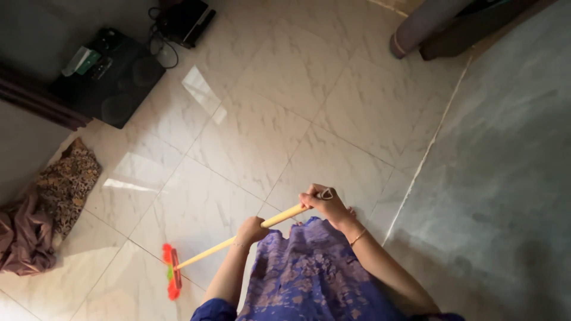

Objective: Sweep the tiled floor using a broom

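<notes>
Far left: a brown patterned cloth (44, 208) lies bunched on the marble tile floor (279, 119), with a black speaker box (113, 83) above it. The red broom head (172, 271) rests on the floor, lower left. Its yellow handle (238, 239) slants up to the right. Your left hand (251, 230) is clenched around mid-handle. Your right hand (325, 205) grasps the handle's top end, over your blue patterned garment (309, 273).
</notes>
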